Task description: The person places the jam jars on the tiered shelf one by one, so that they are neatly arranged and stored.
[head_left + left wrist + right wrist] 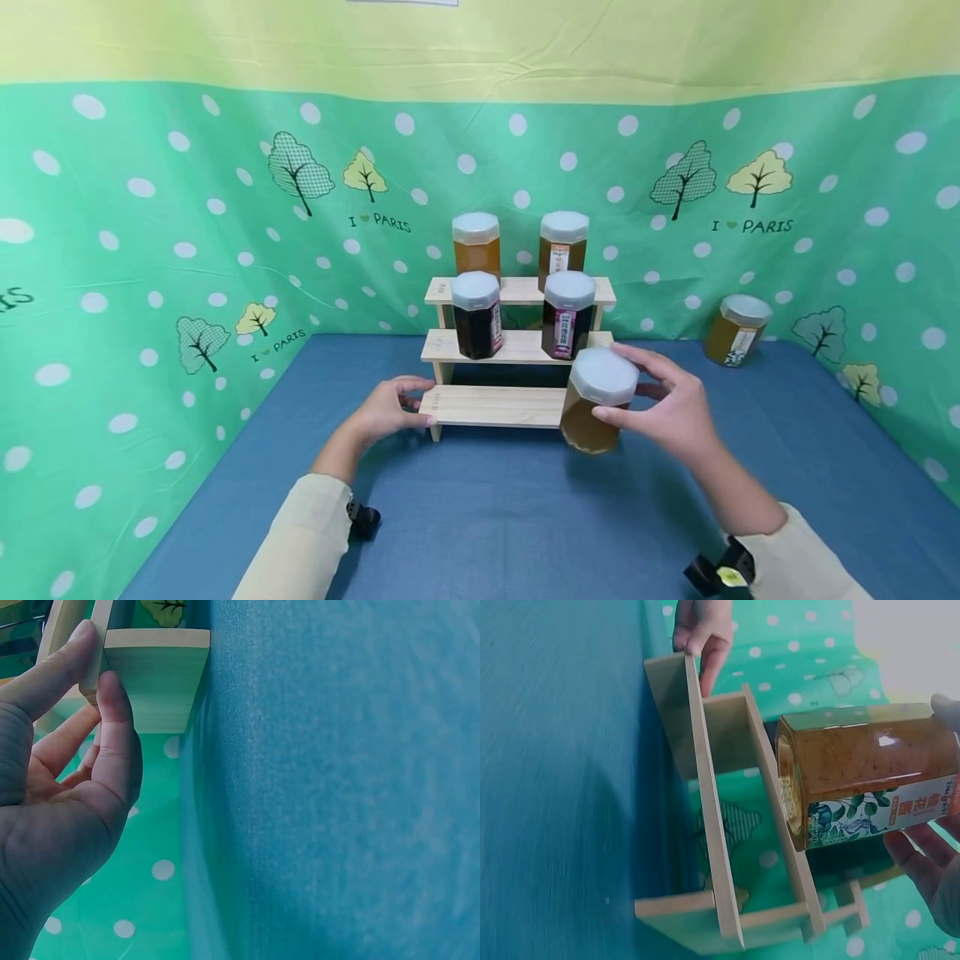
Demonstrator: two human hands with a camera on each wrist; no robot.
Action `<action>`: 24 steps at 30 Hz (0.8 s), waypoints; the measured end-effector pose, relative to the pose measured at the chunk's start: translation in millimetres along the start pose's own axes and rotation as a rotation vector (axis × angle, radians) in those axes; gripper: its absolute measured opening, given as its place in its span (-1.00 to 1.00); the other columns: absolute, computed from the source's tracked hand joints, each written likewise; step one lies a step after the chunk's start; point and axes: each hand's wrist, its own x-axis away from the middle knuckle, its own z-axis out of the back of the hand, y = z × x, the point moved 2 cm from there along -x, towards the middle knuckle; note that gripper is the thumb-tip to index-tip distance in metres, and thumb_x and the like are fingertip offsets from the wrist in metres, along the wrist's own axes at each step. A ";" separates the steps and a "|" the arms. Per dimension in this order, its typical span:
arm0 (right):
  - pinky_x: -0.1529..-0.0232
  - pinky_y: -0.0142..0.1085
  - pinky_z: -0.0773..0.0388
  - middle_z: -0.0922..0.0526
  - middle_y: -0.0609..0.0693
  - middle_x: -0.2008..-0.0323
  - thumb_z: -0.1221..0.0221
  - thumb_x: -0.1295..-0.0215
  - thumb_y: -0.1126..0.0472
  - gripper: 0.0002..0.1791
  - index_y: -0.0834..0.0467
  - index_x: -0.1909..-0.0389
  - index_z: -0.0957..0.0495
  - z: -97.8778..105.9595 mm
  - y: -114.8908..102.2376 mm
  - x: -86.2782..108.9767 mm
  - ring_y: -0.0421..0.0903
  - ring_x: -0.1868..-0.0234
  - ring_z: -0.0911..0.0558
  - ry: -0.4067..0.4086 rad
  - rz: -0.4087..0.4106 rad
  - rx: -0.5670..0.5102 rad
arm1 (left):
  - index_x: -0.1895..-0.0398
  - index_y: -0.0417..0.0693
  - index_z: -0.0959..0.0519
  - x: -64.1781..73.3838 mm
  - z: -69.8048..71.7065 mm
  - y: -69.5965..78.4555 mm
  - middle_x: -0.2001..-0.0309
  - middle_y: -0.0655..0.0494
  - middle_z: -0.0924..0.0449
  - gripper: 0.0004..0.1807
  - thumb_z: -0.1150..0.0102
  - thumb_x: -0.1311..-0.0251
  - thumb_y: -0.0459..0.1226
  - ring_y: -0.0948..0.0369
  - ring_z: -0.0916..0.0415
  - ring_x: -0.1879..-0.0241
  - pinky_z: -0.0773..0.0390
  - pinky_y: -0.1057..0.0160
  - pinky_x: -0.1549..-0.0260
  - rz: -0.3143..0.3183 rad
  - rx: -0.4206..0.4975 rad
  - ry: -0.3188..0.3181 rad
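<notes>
A three-tier wooden stand (495, 406) rests on the blue cloth. My left hand (390, 408) pinches the left end of its lowest board between thumb and fingers, as the left wrist view also shows. My right hand (667, 408) grips a jar of amber-brown preserve (870, 776) with a pale lid, held slightly tilted over the right end of that lowest board. Its label has green leaves and orange print. Two dark jars, one on the left (477, 321) and one on the right (567, 321), stand on the middle tier.
On the top tier are an orange jar (477, 250) and a brown jar (562, 250). Another brown jar (737, 332) stands on the blue cloth (480, 517) at the back right. A green dotted curtain (480, 133) hangs behind the stand.
</notes>
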 end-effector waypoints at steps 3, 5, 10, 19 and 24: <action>0.17 -0.50 -0.55 -0.56 0.07 -0.15 -0.56 0.16 0.32 -0.22 0.15 -0.21 -0.54 -7.3 -3.4 -1.4 -0.29 0.00 -0.50 -0.005 0.014 -0.031 | -0.21 -0.15 -0.55 -0.4 -0.4 -0.6 -0.27 -0.11 -0.39 -0.36 -0.50 0.03 -0.36 0.07 -0.49 0.11 -0.57 0.15 0.18 -0.002 -0.004 -0.001; 0.17 -0.48 -0.55 -0.57 0.07 -0.14 -0.56 0.17 0.32 -0.22 0.15 -0.21 -0.54 -11.7 -6.2 -2.3 -0.30 0.00 -0.50 -0.010 0.023 -0.044 | -0.20 -0.15 -0.56 -0.4 -0.9 -0.8 -0.27 -0.11 -0.40 -0.37 -0.51 0.03 -0.36 0.07 -0.49 0.11 -0.57 0.16 0.17 -0.003 -0.005 -0.001; 0.17 -0.43 -0.58 -0.56 0.08 -0.16 -0.57 0.18 0.31 -0.21 0.17 -0.21 -0.54 -23.0 -10.7 -6.2 -0.18 0.00 -0.54 -0.037 0.035 -0.080 | -0.21 -0.17 -0.55 -0.6 -1.1 -0.4 -0.27 -0.12 -0.39 -0.36 -0.51 0.03 -0.36 0.08 -0.49 0.12 -0.57 0.15 0.18 -0.009 -0.008 -0.003; 0.12 -0.21 -0.62 -0.55 0.10 -0.15 -0.58 0.17 0.23 -0.17 0.15 -0.24 -0.51 -48.6 -10.2 -14.0 0.03 -0.02 -0.57 -0.098 -0.028 -0.137 | -0.21 -0.19 -0.54 0.7 0.4 0.9 -0.28 -0.14 -0.38 -0.35 -0.51 0.04 -0.36 0.08 -0.48 0.12 -0.56 0.14 0.18 -0.013 -0.006 -0.005; 0.09 -0.10 -0.61 -0.55 0.08 -0.15 -0.58 0.17 0.20 -0.17 0.15 -0.24 -0.51 -62.8 -12.0 -17.9 0.01 -0.04 -0.56 -0.110 -0.036 -0.146 | -0.21 -0.17 -0.55 -0.5 0.2 0.4 -0.27 -0.11 -0.39 -0.36 -0.50 0.04 -0.36 0.09 -0.49 0.14 -0.57 0.17 0.20 -0.011 -0.003 -0.004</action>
